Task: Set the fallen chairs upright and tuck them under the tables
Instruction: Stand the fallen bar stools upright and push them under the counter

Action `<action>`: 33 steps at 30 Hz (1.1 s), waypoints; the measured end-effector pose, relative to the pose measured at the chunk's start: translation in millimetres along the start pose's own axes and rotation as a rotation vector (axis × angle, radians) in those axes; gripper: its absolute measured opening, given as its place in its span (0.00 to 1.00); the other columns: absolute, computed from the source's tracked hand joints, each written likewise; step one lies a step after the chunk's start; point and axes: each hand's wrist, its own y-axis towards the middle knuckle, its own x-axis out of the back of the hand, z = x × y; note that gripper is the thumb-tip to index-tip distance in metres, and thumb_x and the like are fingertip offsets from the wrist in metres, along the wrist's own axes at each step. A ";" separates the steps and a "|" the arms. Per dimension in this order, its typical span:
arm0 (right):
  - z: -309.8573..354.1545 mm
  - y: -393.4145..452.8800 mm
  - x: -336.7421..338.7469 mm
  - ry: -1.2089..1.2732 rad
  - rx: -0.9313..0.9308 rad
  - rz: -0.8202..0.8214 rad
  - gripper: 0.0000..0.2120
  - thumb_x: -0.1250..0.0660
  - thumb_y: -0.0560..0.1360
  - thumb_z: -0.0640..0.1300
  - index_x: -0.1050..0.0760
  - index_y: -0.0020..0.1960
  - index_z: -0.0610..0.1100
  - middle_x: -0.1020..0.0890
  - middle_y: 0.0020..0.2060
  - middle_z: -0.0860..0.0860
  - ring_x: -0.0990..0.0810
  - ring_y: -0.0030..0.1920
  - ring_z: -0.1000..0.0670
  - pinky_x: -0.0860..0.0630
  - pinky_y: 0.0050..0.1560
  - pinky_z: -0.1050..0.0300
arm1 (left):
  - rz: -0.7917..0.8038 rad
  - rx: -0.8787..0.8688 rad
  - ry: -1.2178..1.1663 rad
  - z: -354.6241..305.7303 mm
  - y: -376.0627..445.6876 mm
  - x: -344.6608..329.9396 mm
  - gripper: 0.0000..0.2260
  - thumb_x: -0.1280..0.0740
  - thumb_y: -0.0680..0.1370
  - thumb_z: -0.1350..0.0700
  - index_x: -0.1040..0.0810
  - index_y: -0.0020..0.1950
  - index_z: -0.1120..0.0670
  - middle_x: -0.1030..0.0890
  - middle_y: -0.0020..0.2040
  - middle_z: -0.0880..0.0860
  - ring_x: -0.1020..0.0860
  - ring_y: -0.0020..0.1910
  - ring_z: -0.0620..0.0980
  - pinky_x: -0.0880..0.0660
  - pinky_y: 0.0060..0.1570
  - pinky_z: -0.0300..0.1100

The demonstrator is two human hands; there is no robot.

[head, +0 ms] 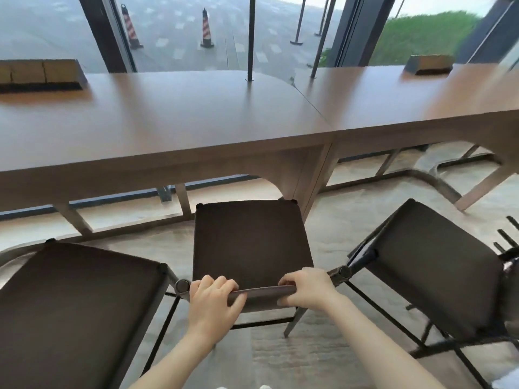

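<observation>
A dark-seated chair (250,237) stands upright in the middle, facing the long brown table (174,119). My left hand (212,296) and my right hand (307,289) both grip the chair's low back rail, fingers curled over its top. The seat's far edge reaches just to the table's front edge, beside a table leg. A second chair (75,299) stands upright at the left. A third chair (438,270) stands at the right, turned at an angle. All three are outside the table.
A second brown table (421,105) joins the first at the right. Raised socket boxes (39,75) sit on the table tops. Metal table legs and crossbars run underneath. Behind the tables is a glass wall with traffic cones outside.
</observation>
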 end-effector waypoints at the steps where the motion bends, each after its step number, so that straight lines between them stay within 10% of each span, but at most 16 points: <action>1: 1.4 0.3 6.9 0.193 -0.006 0.087 0.26 0.33 0.65 0.70 0.25 0.61 0.64 0.19 0.53 0.60 0.22 0.55 0.57 0.27 0.55 0.60 | 0.031 0.032 -0.093 -1.1 2.0 4.9 0.14 0.44 0.73 0.37 0.21 0.42 0.41 0.23 0.38 0.37 0.27 0.42 0.42 0.43 0.45 0.42; 4: 14.0 -3.1 20.6 0.984 -0.007 0.082 0.21 0.39 0.72 0.68 0.26 0.62 0.64 0.20 0.58 0.61 0.22 0.59 0.61 0.28 0.64 0.58 | 0.085 0.199 -0.659 -2.4 12.9 19.7 0.12 0.41 0.75 0.39 0.20 0.53 0.36 0.20 0.49 0.33 0.26 0.54 0.34 0.41 0.61 0.40; 9: 45.3 -7.1 13.1 1.713 -0.077 -0.301 0.26 0.48 0.78 0.65 0.29 0.69 0.53 0.23 0.65 0.54 0.26 0.66 0.52 0.35 0.71 0.47 | 0.254 0.384 -1.357 7.5 60.0 45.4 0.15 0.41 0.79 0.43 0.28 0.65 0.43 0.23 0.62 0.45 0.30 0.68 0.48 0.40 0.70 0.47; 19: 40.8 -67.7 25.4 1.787 -0.200 -0.830 0.26 0.47 0.77 0.66 0.27 0.67 0.52 0.24 0.65 0.55 0.26 0.66 0.55 0.31 0.66 0.53 | 0.369 -0.078 -1.292 -42.6 102.6 77.5 0.23 0.49 0.79 0.41 0.32 0.72 0.47 0.22 0.64 0.48 0.25 0.63 0.46 0.35 0.67 0.44; 25: 1.1 -147.8 9.8 1.853 -0.359 -1.150 0.23 0.51 0.81 0.58 0.27 0.67 0.49 0.21 0.63 0.52 0.25 0.65 0.53 0.29 0.63 0.54 | 0.644 -0.195 -1.285 -128.5 97.5 54.5 0.16 0.51 0.84 0.49 0.30 0.67 0.45 0.21 0.62 0.50 0.24 0.63 0.47 0.35 0.70 0.49; 33: -46.8 -300.4 -52.5 1.784 -0.692 -1.597 0.24 0.51 0.82 0.59 0.24 0.65 0.49 0.19 0.60 0.53 0.21 0.61 0.51 0.28 0.66 0.47 | 1.019 -0.461 -1.216 -285.6 15.2 19.2 0.30 0.43 0.70 0.32 0.27 0.68 0.44 0.18 0.59 0.49 0.21 0.59 0.50 0.29 0.62 0.49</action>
